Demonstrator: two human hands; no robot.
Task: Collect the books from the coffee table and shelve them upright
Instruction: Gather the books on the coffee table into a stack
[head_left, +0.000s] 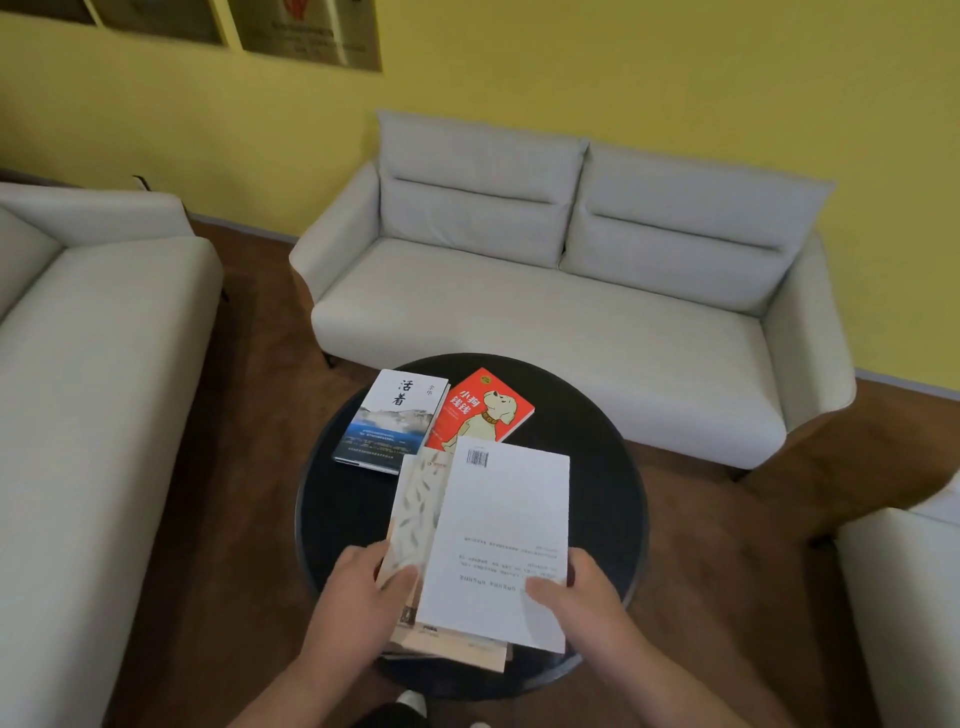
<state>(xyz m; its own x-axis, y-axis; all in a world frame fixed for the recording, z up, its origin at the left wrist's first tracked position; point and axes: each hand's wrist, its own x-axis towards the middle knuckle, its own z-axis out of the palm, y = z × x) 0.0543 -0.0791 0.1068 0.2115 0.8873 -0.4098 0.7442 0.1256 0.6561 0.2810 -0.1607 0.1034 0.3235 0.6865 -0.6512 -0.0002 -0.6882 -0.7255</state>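
Right grip (582, 592) pinches white book (504, 519) | left grip (358, 587) pinches patterned book (418, 509) | long axes away

I see white book (504, 540), barcode side up, in grip, overlapping feather-print book (415, 512) just left; red dog book (480, 410) and blue-white book (387, 423) flat beyond grip.
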